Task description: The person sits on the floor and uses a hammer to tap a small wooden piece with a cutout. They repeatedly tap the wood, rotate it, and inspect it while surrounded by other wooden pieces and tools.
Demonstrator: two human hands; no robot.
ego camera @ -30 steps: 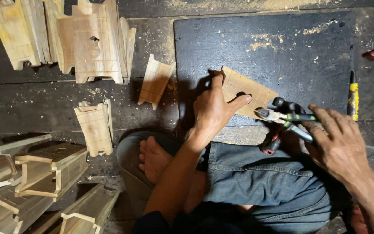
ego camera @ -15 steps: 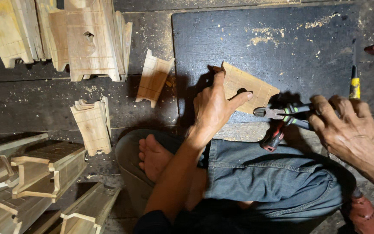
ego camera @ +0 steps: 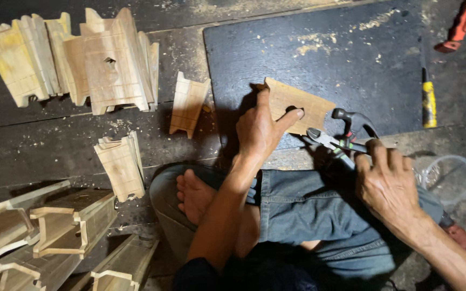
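I sit cross-legged on a dark wooden floor. My left hand (ego camera: 262, 129) presses a small flat wooden piece (ego camera: 303, 103) down on a dark board (ego camera: 346, 59), thumb and fingers spread over its near edge. My right hand (ego camera: 386, 183) grips a pair of pliers (ego camera: 330, 141) with dark handles, its jaws pointing left toward the wooden piece, just short of its near corner. A hammer head (ego camera: 351, 119) lies just behind the pliers.
Stacks of shaped wooden pieces (ego camera: 76, 59) lie at the far left; one notched piece (ego camera: 188, 102) and a small stack (ego camera: 120, 166) lie nearer. Wooden channel parts (ego camera: 55, 231) fill the near left. A yellow-handled tool (ego camera: 429, 97), a red tool (ego camera: 459, 24) and a clear plastic cup (ego camera: 449, 178) sit right.
My right hand has brought the pliers left and closer to the wooden piece. My left hand stays on the piece, its fingers shifted slightly.
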